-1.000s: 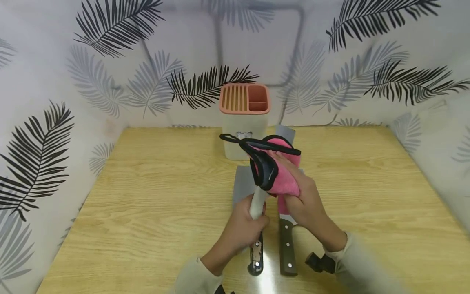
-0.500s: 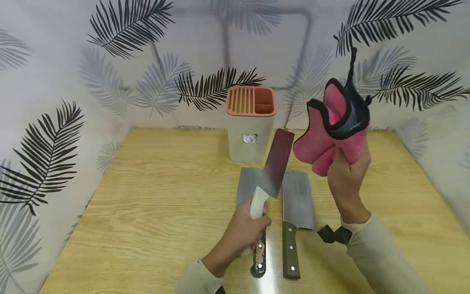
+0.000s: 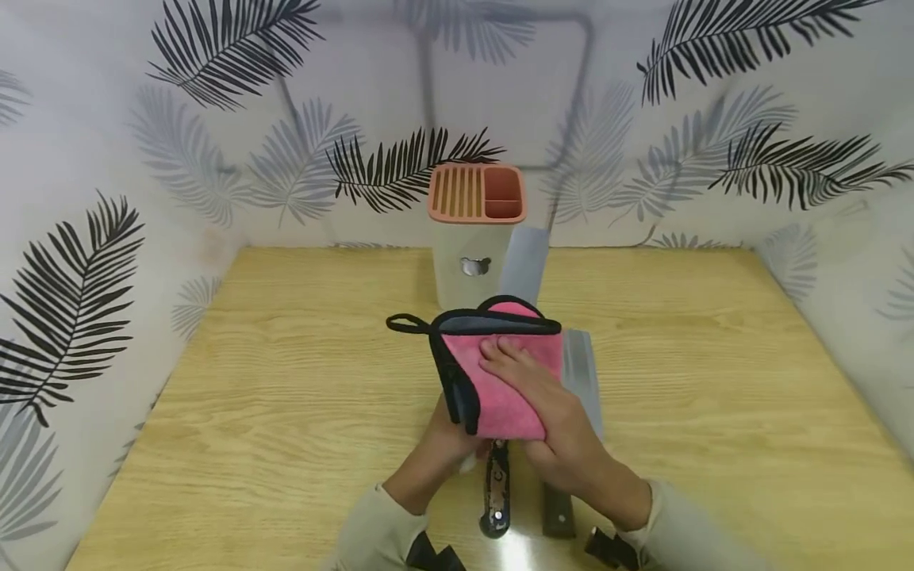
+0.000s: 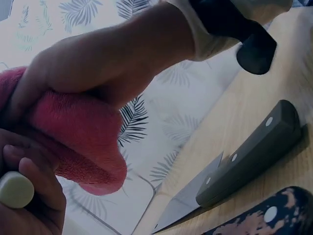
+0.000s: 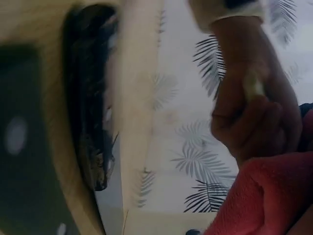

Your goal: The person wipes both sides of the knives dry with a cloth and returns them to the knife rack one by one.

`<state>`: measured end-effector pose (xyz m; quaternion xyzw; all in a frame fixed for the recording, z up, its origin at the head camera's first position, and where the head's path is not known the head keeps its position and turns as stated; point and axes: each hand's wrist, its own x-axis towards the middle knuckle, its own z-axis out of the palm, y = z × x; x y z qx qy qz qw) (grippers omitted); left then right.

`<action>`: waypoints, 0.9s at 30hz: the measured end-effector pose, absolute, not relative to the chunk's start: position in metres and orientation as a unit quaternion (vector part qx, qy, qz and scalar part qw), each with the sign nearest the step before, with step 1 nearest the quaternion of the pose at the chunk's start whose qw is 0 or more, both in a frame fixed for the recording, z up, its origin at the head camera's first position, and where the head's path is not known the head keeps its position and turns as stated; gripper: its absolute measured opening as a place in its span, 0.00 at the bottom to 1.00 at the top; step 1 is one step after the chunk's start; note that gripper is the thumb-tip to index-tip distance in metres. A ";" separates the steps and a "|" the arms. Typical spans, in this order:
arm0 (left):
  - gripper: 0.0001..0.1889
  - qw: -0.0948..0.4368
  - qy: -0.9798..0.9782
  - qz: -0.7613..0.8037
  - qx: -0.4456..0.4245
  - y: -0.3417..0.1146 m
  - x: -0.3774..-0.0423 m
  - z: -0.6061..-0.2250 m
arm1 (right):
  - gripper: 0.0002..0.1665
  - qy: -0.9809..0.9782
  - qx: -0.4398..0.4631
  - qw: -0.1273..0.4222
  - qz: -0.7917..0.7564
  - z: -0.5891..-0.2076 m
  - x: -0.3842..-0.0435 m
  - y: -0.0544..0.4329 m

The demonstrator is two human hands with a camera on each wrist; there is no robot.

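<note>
My left hand (image 3: 444,446) grips a cleaver (image 3: 528,258) by its white handle (image 4: 17,190), the blade held up over the table and pointing away. A pink cloth (image 3: 500,388) with black edging and a hanging loop is folded around the lower blade, leaving the far end bare. My right hand (image 3: 571,428) holds this cloth against the blade, its fingers spread over the upper face. Beneath lie two more cleavers. One has a worn black handle (image 3: 496,492); the other has a dark green handle (image 3: 559,511) and a blade partly covered by the right hand.
A white knife block (image 3: 464,270) with an orange slotted top (image 3: 477,193) stands at the back of the wooden table (image 3: 307,381). Behind it and at the sides hangs a white leaf-patterned cloth backdrop (image 3: 593,63).
The right hand lifted the cloth off the blade to the upper right, baring the cleaver, then brought it back down around the blade, lower than before. The left hand kept its grip on the handle.
</note>
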<state>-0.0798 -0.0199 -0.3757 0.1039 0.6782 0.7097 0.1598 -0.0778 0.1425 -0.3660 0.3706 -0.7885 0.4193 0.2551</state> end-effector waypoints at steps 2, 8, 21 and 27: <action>0.13 0.154 0.679 0.705 0.133 -0.020 -0.082 -0.374 | 0.43 -0.792 0.353 0.226 0.443 -0.367 -0.078 0.144; 0.04 0.134 0.707 0.678 0.150 -0.013 -0.080 -0.370 | 0.45 -0.803 0.290 0.195 0.484 -0.354 -0.088 0.154; 0.06 0.187 0.704 0.676 0.111 -0.003 -0.064 -0.370 | 0.12 -0.723 0.035 0.278 0.632 -0.335 -0.142 0.206; 0.19 0.240 0.641 0.724 0.085 -0.003 -0.068 -0.367 | 0.10 -0.542 -0.012 0.385 0.747 -0.316 -0.145 0.225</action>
